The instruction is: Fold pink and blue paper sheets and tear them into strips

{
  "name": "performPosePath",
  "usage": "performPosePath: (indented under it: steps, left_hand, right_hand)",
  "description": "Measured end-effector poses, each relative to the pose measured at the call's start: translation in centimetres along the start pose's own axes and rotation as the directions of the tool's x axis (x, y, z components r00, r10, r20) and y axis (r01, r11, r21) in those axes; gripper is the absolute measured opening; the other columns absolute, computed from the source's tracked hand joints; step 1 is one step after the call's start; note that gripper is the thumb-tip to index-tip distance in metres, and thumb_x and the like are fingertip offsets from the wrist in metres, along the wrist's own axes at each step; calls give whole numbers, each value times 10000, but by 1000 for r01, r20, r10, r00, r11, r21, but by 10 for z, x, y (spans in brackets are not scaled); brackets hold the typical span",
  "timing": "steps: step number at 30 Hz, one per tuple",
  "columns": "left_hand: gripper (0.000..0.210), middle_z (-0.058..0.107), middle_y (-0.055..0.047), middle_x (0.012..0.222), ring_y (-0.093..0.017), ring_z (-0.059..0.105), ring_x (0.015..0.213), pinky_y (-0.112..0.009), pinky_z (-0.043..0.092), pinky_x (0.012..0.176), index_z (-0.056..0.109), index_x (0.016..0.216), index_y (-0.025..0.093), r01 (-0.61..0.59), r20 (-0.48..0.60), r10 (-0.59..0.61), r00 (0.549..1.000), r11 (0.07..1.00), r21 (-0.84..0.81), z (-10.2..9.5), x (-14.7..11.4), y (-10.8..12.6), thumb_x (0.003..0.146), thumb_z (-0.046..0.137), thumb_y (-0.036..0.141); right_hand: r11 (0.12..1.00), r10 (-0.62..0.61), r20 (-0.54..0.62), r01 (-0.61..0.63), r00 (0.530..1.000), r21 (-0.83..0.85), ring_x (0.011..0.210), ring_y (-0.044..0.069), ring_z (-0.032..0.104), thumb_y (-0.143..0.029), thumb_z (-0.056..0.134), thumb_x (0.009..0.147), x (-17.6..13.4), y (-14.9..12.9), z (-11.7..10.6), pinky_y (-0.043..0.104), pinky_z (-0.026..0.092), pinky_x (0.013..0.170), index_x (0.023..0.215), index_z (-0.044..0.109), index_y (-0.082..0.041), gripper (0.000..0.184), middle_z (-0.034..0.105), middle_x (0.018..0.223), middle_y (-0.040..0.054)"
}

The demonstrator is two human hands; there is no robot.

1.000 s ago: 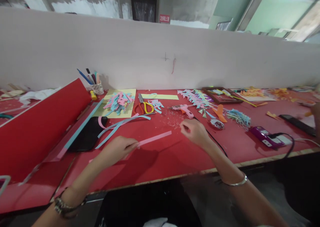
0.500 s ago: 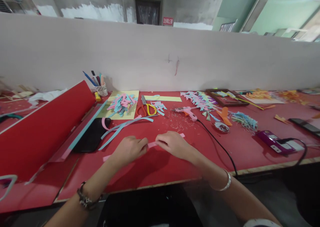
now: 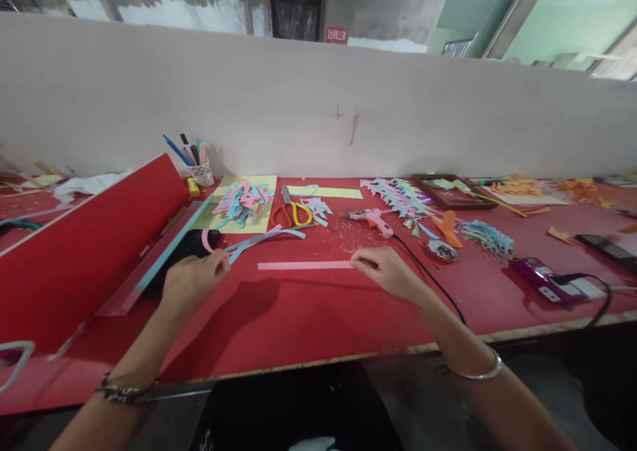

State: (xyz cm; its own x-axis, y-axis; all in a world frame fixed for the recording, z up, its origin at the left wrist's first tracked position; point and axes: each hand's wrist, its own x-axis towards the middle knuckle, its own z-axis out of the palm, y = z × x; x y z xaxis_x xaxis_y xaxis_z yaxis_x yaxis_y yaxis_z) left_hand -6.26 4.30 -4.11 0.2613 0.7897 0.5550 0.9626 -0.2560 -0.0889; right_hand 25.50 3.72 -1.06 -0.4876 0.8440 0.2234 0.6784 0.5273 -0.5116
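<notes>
A flat pink paper strip (image 3: 304,265) stretches sideways above the red tabletop. Its right end is pinched between thumb and fingers of my right hand (image 3: 385,273); its left end is free. My left hand (image 3: 194,282) is closed beside the black phone (image 3: 166,265), over the lower ends of light blue paper strips (image 3: 261,240). Whether its fingertips grip one of these strips is hidden. A curled pink strip (image 3: 206,240) lies on the phone, just above my left hand. Beyond the blue strips rest scissors (image 3: 296,213) with red and yellow handles.
Cut pink and blue paper pieces (image 3: 243,202) are heaped on a yellow sheet (image 3: 263,222). A pink glue gun (image 3: 372,219) trails a black cord (image 3: 428,282) to the right. A red board (image 3: 99,252) leans at left. A purple power strip (image 3: 545,282) sits right.
My hands have moved apart. The left let go of the pink strip and went left to the blue strips' ends; the right still holds the pink strip, now level and slightly farther away.
</notes>
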Motion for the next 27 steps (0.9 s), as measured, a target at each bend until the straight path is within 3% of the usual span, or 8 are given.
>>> performPosePath:
  steps: [3, 6, 9, 10, 12, 15, 21, 27]
  left_hand:
    - [302, 558, -24, 499, -162, 512, 484, -251, 311, 472, 574, 688, 180, 120, 1, -121, 993, 986, -115, -9, 12, 11, 780, 298, 260]
    - [307, 629, -47, 802, -159, 557, 722, -244, 389, 616, 570, 832, 178, -42, 111, 102, 988, 893, -449, -22, 25, 39, 794, 296, 310]
    - [323, 523, 21, 588, -108, 466, 556, -206, 328, 511, 538, 641, 165, -34, 352, 347, 869, 753, -657, -25, 30, 65, 802, 328, 350]
    - [348, 435, 39, 511, -91, 402, 500, -202, 280, 468, 490, 558, 159, -1, 391, 365, 845, 731, -682, -23, 29, 70, 800, 332, 353]
    - [371, 290, 56, 463, -72, 294, 460, -211, 198, 433, 384, 474, 158, 56, 425, 360, 830, 706, -706, -17, 27, 75, 790, 343, 348]
    - [346, 261, 59, 470, -68, 265, 467, -217, 175, 438, 333, 477, 163, 84, 413, 327, 850, 689, -720, -11, 24, 78, 777, 367, 331]
    - [317, 397, 41, 467, -79, 356, 462, -218, 205, 461, 444, 509, 151, -16, 396, 372, 839, 745, -667, -15, 24, 78, 789, 406, 295]
    - [320, 615, -20, 605, -129, 503, 569, -227, 278, 525, 590, 654, 164, -146, 388, 416, 823, 813, -563, -15, 20, 60, 840, 376, 313]
  right_hand:
    - [997, -78, 40, 79, 996, -27, 576, 97, 486, -229, 414, 818, 7, -9, 11, 184, 299, 553, 699, 559, -150, 203, 575, 631, 13]
    - [980, -169, 98, 178, 981, -92, 580, 97, 466, -175, 435, 791, 16, -23, 23, 195, 283, 575, 693, 563, -161, 162, 572, 621, 4]
    - [972, -189, 114, 203, 975, -123, 526, 83, 404, -133, 457, 745, 22, -33, 28, 195, 255, 551, 650, 546, -169, 135, 514, 546, -28]
    - [971, -187, 105, 200, 977, -128, 514, 80, 387, -127, 462, 732, 23, -35, 28, 195, 251, 548, 629, 536, -169, 134, 495, 529, -36]
    - [969, -194, 89, 205, 977, -141, 503, 76, 369, -118, 463, 712, 25, -36, 30, 196, 253, 558, 599, 516, -168, 134, 474, 513, -42]
    - [957, -225, 95, 238, 970, -165, 508, 76, 372, -112, 447, 701, 27, -37, 36, 205, 269, 598, 619, 515, -170, 121, 491, 527, -39]
    - [953, -216, 103, 232, 971, -195, 473, 72, 327, -124, 463, 630, 31, -39, 47, 201, 237, 533, 539, 457, -173, 103, 447, 470, -49]
    - [988, -70, 42, 75, 997, -132, 436, 50, 314, -116, 442, 583, 22, -21, 29, 178, 197, 465, 493, 424, -163, 103, 393, 450, -59]
